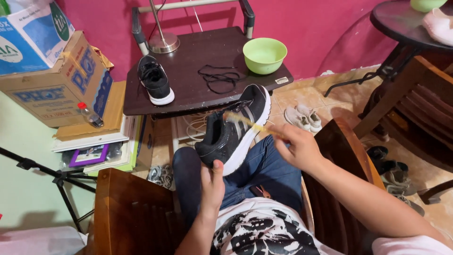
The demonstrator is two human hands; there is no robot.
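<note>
My left hand [212, 185] grips the heel of a black sneaker with a white sole [236, 127], holding it tilted above my lap. My right hand [299, 147] holds a yellow brush [245, 121] whose head rests on the sneaker's side. On the dark table [188, 97] in front stand the matching black sneaker [155, 80], a loose black shoelace [218, 78] and a light green bowl [264, 54].
Cardboard boxes [61, 80] and stacked papers lie at the left, with a small bottle [88, 114]. A tripod leg [61, 182] stands lower left. White shoes [304, 118] sit on the tiled floor. Wooden chairs [410, 104] and a round table [401, 21] are at the right.
</note>
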